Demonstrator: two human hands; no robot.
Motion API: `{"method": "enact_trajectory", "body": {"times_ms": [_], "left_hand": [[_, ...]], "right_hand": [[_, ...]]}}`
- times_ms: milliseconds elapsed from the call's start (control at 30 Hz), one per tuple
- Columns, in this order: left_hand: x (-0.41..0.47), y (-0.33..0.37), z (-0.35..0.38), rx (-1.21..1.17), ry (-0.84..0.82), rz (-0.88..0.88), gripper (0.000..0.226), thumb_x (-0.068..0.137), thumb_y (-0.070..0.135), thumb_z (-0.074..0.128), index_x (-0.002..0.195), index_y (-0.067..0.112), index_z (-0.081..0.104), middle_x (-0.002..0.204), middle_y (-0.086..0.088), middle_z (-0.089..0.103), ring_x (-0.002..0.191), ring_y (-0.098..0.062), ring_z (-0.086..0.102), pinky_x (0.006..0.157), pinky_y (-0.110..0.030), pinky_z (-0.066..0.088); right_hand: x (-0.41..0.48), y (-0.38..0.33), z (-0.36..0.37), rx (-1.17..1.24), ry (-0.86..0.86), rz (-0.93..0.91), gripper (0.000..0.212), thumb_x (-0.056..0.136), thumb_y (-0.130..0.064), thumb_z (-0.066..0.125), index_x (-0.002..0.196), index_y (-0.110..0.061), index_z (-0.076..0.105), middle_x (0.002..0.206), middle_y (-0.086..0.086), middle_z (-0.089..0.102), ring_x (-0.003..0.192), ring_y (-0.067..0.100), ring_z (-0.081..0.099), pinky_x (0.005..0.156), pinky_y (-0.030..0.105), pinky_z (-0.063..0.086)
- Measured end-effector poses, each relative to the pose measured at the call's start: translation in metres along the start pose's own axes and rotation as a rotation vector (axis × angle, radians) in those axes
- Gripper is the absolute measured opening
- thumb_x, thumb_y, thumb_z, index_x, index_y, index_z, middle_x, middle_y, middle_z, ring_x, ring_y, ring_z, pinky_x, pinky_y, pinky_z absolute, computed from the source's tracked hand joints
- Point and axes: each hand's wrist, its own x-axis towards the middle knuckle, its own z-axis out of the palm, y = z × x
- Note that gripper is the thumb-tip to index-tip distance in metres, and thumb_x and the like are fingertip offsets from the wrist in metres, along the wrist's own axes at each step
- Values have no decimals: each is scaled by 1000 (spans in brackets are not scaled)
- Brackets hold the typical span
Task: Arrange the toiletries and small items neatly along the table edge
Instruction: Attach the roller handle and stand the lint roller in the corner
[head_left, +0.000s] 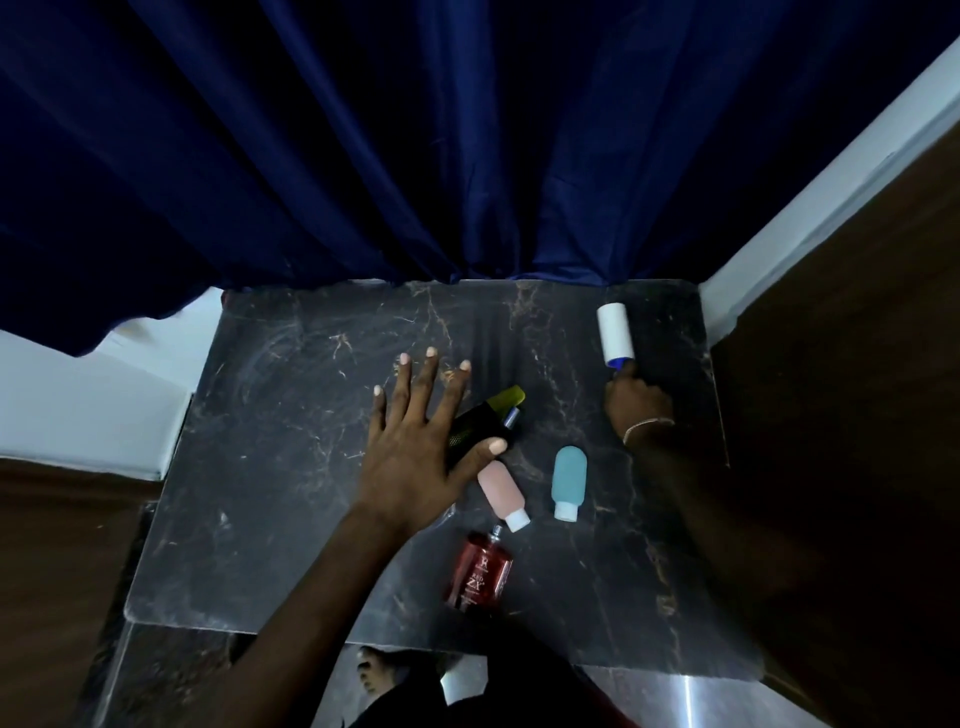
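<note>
Near the front of the worktop (249, 519) lies the red bottle (480, 571); beyond it the left hand (421, 441) — fingers spread, open — rests over the dark bottle (483, 421), which slants away rightward. Farther right, the right hand (639, 402) grips the lint roller (614, 335).

On a dark marbled table (270, 467), the left hand (415, 441) lies spread flat, fingers splayed, its thumb resting on a black and yellow-green bottle (483, 421) lying on its side. Just beside it lie a pink squeeze bottle (501, 493), a teal squeeze bottle (569, 480) and, nearer the front edge, a red perfume bottle (480, 574). The right hand (636, 402) grips the handle of a white lint roller (614, 330) near the far right corner, below a navy curtain (415, 145)
</note>
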Motion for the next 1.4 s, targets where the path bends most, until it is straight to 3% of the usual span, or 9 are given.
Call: {"method": "enact_trajectory", "body": {"times_ms": [300,400,467,567,833,1000,1100,1200,1400], "left_hand": [[-2,1,-4,-34,24,-28,88,91,86,18,162,40,-5,172,3,-16,156,-21,-26,127,-58,0],[-3,2,-5,-44,22,-37,87,90,86,18,161,41,-5,171,3,-16,155,-20,-26,127,-58,-1],[-3,3,-5,-46,22,-38,87,90,87,16,161,42,-6,171,3,-17,155,-20,-27,127,-58,-1],[-4,3,-4,-45,20,-41,87,90,87,15,161,42,-6,171,4,-17,156,-21,-26,127,-59,0],[-1,4,-8,-44,31,-46,85,92,84,17,161,41,-6,172,3,-15,156,-21,-25,127,-59,2],[0,5,-9,-40,27,-47,86,92,84,17,162,40,-7,172,3,-14,156,-21,-24,127,-60,3],[-1,5,-8,-45,23,-56,87,91,84,17,162,40,-5,172,3,-14,156,-21,-24,127,-60,2],[-1,5,-8,-44,23,-58,86,92,84,18,162,40,-5,172,3,-13,156,-21,-24,127,-59,1],[-1,5,-10,-50,41,-59,85,93,83,19,162,40,-6,172,4,-12,156,-21,-24,127,-59,1]], "right_hand": [[-17,-60,11,-72,-170,-150,35,76,-27,73,100,-3,64,54,13,66,44,34,65,43,35,51],[-23,-61,-2,-74,-101,-191,35,86,-28,64,110,-2,59,68,16,72,59,38,70,53,39,54],[-20,-56,-2,-27,-77,-156,37,96,-28,49,122,-3,51,87,18,73,77,41,72,66,42,54],[-10,-35,1,22,-24,-64,40,99,-31,41,127,-3,45,98,20,72,88,42,70,73,44,54],[11,44,-1,120,65,163,44,99,-26,46,127,8,46,97,32,67,90,50,66,77,51,52],[16,79,-4,80,35,198,48,101,-30,35,128,8,48,103,29,66,90,46,66,78,49,55],[15,77,-6,134,46,210,46,101,-24,43,129,12,46,105,33,64,95,49,64,80,49,51],[14,61,-7,39,34,144,48,100,-27,32,122,10,53,104,29,66,92,47,66,79,49,55],[10,12,-7,121,-35,92,38,99,-29,43,122,1,48,106,27,68,97,49,65,81,49,51]]}}
